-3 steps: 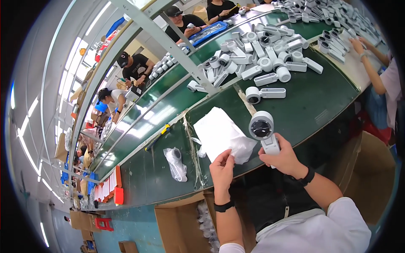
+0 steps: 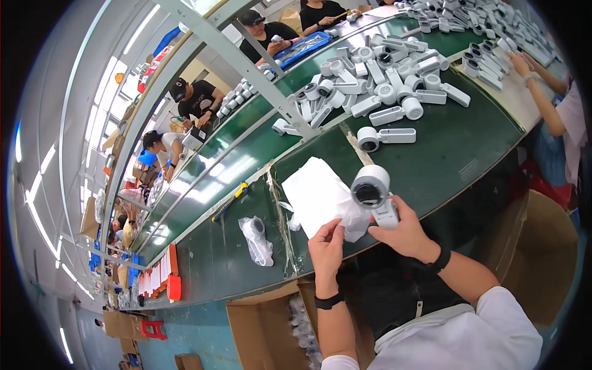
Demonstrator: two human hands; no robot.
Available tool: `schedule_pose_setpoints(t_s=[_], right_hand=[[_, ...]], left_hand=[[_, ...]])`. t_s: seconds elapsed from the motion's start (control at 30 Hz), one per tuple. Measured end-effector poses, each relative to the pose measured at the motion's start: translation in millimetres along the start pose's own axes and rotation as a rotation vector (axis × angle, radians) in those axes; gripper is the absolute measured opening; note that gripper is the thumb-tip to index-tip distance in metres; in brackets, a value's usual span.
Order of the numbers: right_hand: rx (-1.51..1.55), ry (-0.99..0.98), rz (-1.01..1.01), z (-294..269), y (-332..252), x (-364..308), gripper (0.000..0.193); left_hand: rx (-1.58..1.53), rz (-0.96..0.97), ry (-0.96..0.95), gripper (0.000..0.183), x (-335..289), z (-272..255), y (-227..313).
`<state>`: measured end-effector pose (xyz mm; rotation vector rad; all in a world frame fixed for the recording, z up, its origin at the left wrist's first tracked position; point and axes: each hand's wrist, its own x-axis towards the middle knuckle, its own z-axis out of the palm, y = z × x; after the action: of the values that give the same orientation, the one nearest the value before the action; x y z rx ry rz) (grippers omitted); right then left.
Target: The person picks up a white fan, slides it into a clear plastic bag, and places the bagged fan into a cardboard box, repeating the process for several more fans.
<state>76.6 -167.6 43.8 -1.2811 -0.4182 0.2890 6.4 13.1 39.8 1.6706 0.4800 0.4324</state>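
Note:
My right hand [image 2: 407, 229] is wrapped round the handle of a white handheld fan [image 2: 372, 184], its round head up and its dark opening facing me. Pinched in the fingers of my left hand [image 2: 327, 243] is the near edge of a thin white plastic bag [image 2: 353, 216], at the corner of a flat white stack of bags [image 2: 311, 188]. The fan's head hangs over the right edge of these bags. To the left, a bagged fan [image 2: 256, 240] lies on the green table [image 2: 209, 265].
Beyond my hands lies one loose fan [image 2: 388, 137], before a large heap of fans [image 2: 376, 83]. A yellow-handled tool [image 2: 231, 200] rests at left, with orange boxes [image 2: 161, 274] further off. A metal post [image 2: 246, 71] crosses the far side. Below stand cardboard boxes [image 2: 259, 308]; co-workers sit around.
My right hand has moved slightly left, bringing the fan closer to the bag, and the fan's head has tilted. My left hand keeps its pinch on the bag.

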Motion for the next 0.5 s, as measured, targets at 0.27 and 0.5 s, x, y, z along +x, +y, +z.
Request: schedule_pose_setpoints(t_s=[0.27,0.5], right_hand=[[-0.519,0.17,-0.191,14,15,17,0.056],[-0.378,0.186,-0.102,6,15,11,0.055]], left_hand=[[0.175,0.159,-0.021,0.02,4,7,-4],[-0.046,0.002,0.084,0.02,4,7,9]])
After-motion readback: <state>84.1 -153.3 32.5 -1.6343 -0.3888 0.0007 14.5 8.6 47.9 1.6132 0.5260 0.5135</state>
